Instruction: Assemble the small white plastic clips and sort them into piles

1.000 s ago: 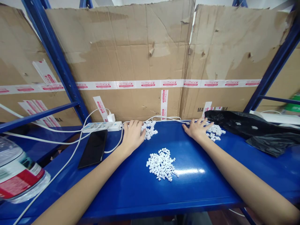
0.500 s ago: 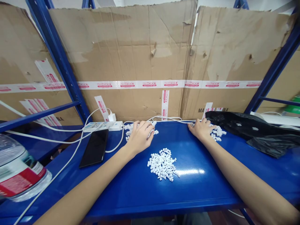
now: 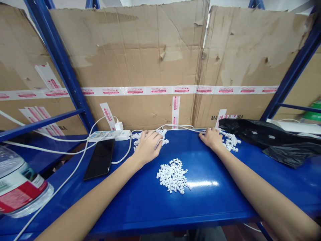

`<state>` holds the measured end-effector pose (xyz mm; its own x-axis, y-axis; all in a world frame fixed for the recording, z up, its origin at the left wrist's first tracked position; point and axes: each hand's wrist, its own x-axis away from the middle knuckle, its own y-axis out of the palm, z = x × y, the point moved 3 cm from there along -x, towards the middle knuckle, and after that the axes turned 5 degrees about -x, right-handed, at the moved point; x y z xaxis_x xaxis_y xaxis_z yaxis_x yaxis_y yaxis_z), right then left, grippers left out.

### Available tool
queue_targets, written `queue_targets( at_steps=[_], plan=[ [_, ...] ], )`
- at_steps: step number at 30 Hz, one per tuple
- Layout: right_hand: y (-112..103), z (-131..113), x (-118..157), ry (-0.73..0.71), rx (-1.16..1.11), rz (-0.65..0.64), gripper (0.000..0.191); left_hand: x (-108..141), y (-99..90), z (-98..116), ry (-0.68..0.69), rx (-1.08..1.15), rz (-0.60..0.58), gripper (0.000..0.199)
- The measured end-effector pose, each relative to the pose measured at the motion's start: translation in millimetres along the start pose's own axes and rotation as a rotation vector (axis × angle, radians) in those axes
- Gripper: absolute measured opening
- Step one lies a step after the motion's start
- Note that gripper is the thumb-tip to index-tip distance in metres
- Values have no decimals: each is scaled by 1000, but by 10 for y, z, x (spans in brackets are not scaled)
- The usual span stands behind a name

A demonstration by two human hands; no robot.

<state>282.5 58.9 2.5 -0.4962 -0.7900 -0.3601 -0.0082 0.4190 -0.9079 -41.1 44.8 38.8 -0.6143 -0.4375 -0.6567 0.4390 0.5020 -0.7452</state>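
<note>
Tall cardboard sheets (image 3: pixel 130 60), banded with printed tape, wall off the back of a blue counter (image 3: pixel 208 204) set between blue metal posts. Small white pieces lie on it in three loose heaps: a left heap (image 3: pixel 164 135) by the rear edge, a right heap (image 3: pixel 232 142) near a black plastic bag (image 3: pixel 288 154), and a middle heap (image 3: pixel 173 175) closer to the person, untouched.

The left hand (image 3: pixel 147 145) lies palm down over the left heap, its fingers curled and fairly close together, the thumb a little apart. The right hand (image 3: pixel 212 138) is at the near side of the right heap, fingers bent down and the thumb out to the left. Both sets of fingertips are largely hidden, so I cannot tell whether either holds a piece.

Working both heaps at once probably goes best with a light touch: take a piece from the edge of each, pinch it between thumb and forefinger, and lift straight up so its neighbours don't scatter. On the left, mind the white cable (image 3: pixel 127 152) looping beside the heap and the phone (image 3: pixel 99 159) beyond it; a dragging wrist could snag the loop.
</note>
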Motion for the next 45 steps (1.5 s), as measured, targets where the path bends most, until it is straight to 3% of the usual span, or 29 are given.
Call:
queue_targets(
  at_steps=[5,11,17,24,27,36,45],
  plan=[
    [-46,-86,13,-89,-45,-57,51,3,15,1,17,4,12,16],
    [-112,-338,105,-236,-97,-97,32,5,19,-5,20,4,18,16],
    [-83,-503,241,-419,-78,-42,36,5,33,-11,23,3,11,17],
    [-33,-457,227,-318,-34,-3,48,5,19,-1,23,9,4,18],
    [-10,-431,201,-264,-53,-47,48,6,22,-3,28,9,9,18],
    [-5,-437,155,-489,-126,-79,27,16,47,-19,34,-5,7,18],
    [-87,-506,212,-350,-60,-147,31,10,43,-11,34,0,-1,16]
  ],
)
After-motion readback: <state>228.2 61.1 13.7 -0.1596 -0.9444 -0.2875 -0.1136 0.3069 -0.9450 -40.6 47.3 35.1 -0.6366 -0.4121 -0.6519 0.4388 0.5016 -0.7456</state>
